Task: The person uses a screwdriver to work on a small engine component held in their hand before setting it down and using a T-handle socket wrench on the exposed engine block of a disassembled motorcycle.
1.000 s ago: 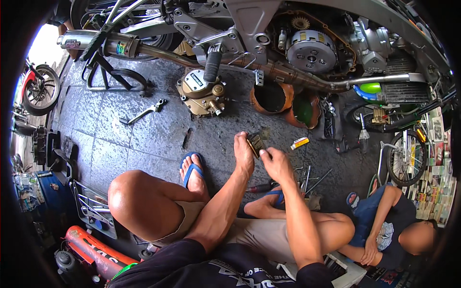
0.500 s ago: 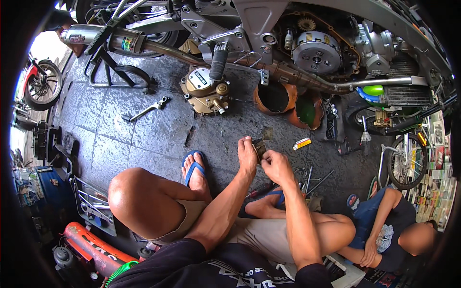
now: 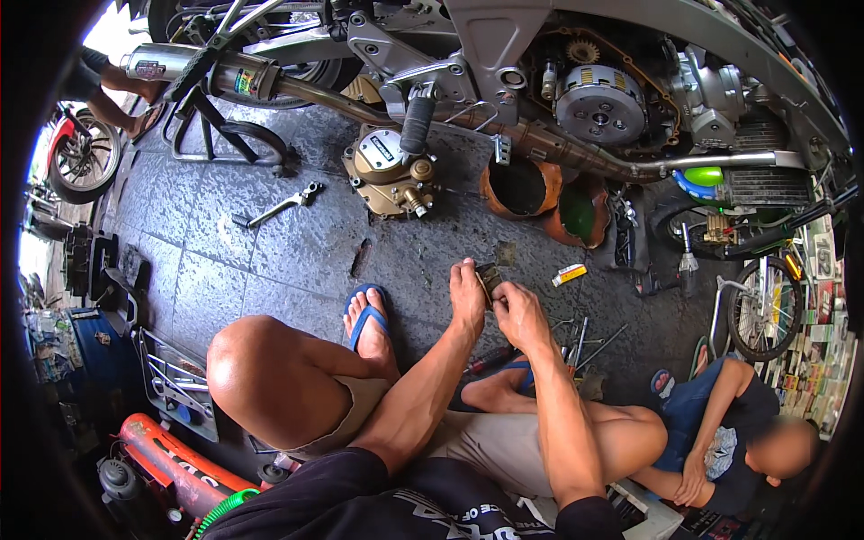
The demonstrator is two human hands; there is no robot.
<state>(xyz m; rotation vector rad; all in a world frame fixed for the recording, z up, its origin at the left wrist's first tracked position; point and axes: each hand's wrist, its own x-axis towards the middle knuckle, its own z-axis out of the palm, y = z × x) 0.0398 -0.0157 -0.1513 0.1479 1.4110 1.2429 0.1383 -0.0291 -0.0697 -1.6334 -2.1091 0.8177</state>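
Observation:
Above the floor between my legs, a small flat, dark brownish part [image 3: 488,278] is held by both hands. My left hand [image 3: 466,295] grips its left side with closed fingers. On the other side, my right hand [image 3: 520,315] is closed with its fingertips pinched at the part's right edge. The part's exact kind is too small and too covered to make out. Beyond my hands, a gold-coloured engine cover [image 3: 396,193] lies on the floor. A motorcycle's opened engine shows a round clutch [image 3: 598,108].
Two cut pots [image 3: 490,202] holding dark and green liquid stand under the exhaust pipe. A metal lever [image 3: 283,205] and a yellow-white tube or box [image 3: 569,274] lie on the tiles. Several tools [image 3: 583,346] rest by my right foot. Another person [image 3: 751,427] sits at the right.
A person's legs have come into view at the far left, beside the muffler. My hands keep hold of the part, with the fingers of the right hand shifted slightly.

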